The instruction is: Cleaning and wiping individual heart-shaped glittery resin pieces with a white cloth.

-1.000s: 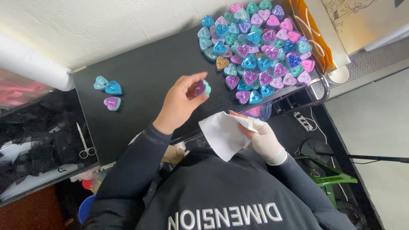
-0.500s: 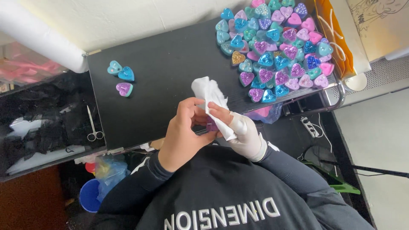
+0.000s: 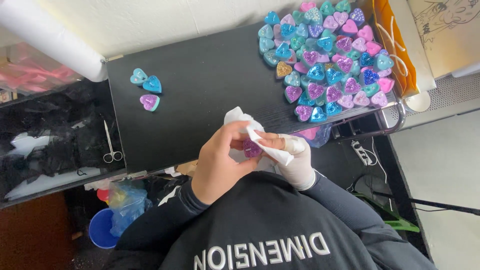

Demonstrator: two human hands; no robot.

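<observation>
While the head camera looks down, two hands meet just over the near edge of the table.
Left hand: the bare left hand (image 3: 220, 167) is curled, and its thumb and fingers pinch a small purple glitter heart (image 3: 251, 149).
Right hand: the right hand (image 3: 295, 160) wears a white glove and pinches a white cloth (image 3: 250, 127) against the heart.
Purple heart: it sits between both hands, partly hidden by the cloth.
Table: the black table (image 3: 210, 90) lies flat under the hands.
Three hearts: a little group of three hearts (image 3: 146, 89) lies on the far left part of the table, well apart from the hands.
Big pile: lots of blue, pink and purple hearts (image 3: 327, 60) are heaped on the far right part of the table.
Scissors: small silver scissors (image 3: 110, 145) lie just beside the table's left edge.
Bucket: a blue bucket (image 3: 101, 229) stands low on the left.
</observation>
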